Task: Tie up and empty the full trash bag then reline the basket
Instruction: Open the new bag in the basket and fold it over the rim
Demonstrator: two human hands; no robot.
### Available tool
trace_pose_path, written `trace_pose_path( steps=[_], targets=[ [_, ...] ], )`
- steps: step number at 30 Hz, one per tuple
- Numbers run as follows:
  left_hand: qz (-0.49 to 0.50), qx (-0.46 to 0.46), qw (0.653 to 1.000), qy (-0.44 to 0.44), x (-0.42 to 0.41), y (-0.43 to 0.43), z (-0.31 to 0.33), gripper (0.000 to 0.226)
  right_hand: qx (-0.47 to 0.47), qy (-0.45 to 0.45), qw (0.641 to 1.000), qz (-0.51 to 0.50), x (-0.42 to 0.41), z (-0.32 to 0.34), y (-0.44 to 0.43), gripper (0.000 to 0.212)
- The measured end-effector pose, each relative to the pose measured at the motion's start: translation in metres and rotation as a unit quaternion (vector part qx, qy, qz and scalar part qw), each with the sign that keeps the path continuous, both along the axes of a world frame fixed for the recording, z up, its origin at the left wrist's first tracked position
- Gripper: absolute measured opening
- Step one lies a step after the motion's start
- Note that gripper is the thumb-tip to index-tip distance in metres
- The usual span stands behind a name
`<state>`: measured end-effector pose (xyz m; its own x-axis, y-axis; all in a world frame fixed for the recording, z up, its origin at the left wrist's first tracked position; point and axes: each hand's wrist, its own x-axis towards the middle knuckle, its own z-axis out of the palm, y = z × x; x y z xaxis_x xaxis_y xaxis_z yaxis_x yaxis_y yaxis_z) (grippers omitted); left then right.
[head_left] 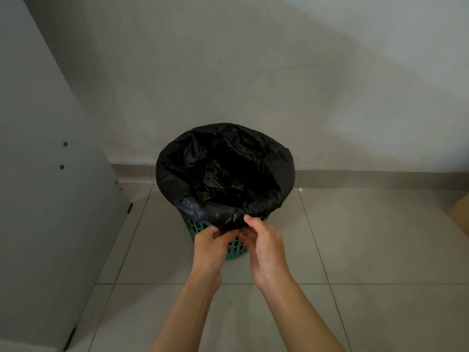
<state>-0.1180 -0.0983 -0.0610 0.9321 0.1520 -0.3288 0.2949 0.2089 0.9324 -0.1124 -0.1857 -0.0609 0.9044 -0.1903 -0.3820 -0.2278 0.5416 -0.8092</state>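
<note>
A green plastic lattice basket (237,250) stands on the tiled floor against the wall. A black trash bag (223,171) lines it, its edge folded over the whole rim and hanging down the outside. My left hand (212,243) and my right hand (264,246) meet at the near side of the basket, just under the rim. Both pinch the hanging edge of the black bag with thumb and fingers. The bag's inside is dark and crumpled; what it contains cannot be made out.
A grey cabinet side panel (50,199) rises at the left, close to the basket. A pale wall with a low skirting strip (368,179) runs behind. Light floor tiles (380,250) spread to the right, and a tan corner (460,215) shows at the far right edge.
</note>
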Motion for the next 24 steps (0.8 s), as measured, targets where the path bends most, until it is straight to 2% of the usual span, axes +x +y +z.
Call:
trace_pose_path(
  steps=[6, 11, 14, 16, 17, 18, 20, 22, 24],
  targets=[
    [-0.071, 0.058, 0.996, -0.004, 0.003, 0.016, 0.004, 0.021, -0.026, -0.012, 1.000, 0.008, 0.008, -0.004, -0.005, 0.017],
    [-0.089, 0.023, 0.995, 0.033, 0.000, 0.012, 0.003, 0.022, -0.009, -0.005, 1.000, -0.016, 0.010, -0.008, -0.002, 0.021],
    [-0.093, 0.031, 0.995, 0.027, 0.002, 0.012, 0.007, 0.017, -0.037, 0.011, 0.998, -0.045, 0.017, -0.007, -0.002, 0.017],
    [-0.074, 0.076, 0.994, -0.009, 0.001, 0.015, 0.012, 0.013, -0.041, 0.018, 0.998, -0.052, 0.020, -0.005, -0.002, 0.017],
    [-0.037, 0.147, 0.987, -0.046, 0.000, 0.018, 0.015, 0.015, -0.035, 0.017, 0.998, -0.051, 0.020, -0.005, -0.002, 0.017],
    [0.015, 0.253, 0.963, -0.093, -0.001, 0.021, 0.017, 0.018, -0.029, 0.015, 0.998, -0.048, 0.019, -0.005, -0.003, 0.018],
    [0.093, 0.425, 0.876, -0.209, -0.003, 0.024, 0.025, 0.018, -0.017, 0.012, 0.999, -0.044, 0.017, -0.005, -0.004, 0.020],
    [0.055, 0.496, 0.807, -0.314, 0.001, 0.022, 0.019, 0.023, -0.001, 0.011, 0.999, -0.036, 0.015, -0.004, -0.006, 0.023],
    [-0.024, 0.558, 0.752, -0.350, 0.010, 0.018, 0.004, 0.039, 0.022, 0.016, 0.999, -0.031, 0.012, -0.003, -0.006, 0.031]
  ],
)
